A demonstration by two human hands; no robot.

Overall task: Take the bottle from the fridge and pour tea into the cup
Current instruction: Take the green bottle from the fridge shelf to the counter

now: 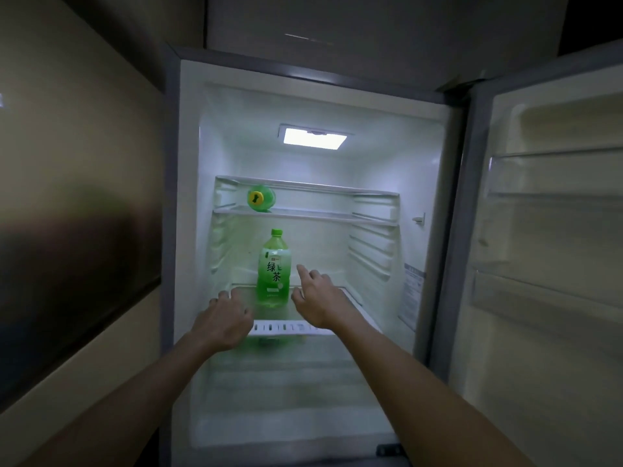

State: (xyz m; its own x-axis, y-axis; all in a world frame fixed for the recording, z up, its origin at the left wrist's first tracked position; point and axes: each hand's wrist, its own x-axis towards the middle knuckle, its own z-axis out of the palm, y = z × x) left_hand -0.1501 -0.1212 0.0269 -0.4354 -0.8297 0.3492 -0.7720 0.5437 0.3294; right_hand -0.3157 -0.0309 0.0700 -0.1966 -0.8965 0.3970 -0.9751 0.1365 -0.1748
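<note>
You stand before the open white fridge (424, 170), its door (546, 332) swung out on your right and the ceiling lamp (315, 138) lit. The clear plastic bottle of green tea with a green cap and green label (273, 271) stands upright on the clear glass shelf with a white front rim (286, 328), about midway across it.

Your left hand (224, 320) hangs over the shelf's front left part, just beside the bottle's base and apart from it, its fingers loosely bent and grasping nothing. Your right hand (315, 296) is released too: the forefinger is stretched out close to the right side of the label, and you cannot tell whether it touches.

On the upper glass shelf (337, 218) a second green bottle with a yellow cap (261, 197) lies on its side, cap towards you.
</note>
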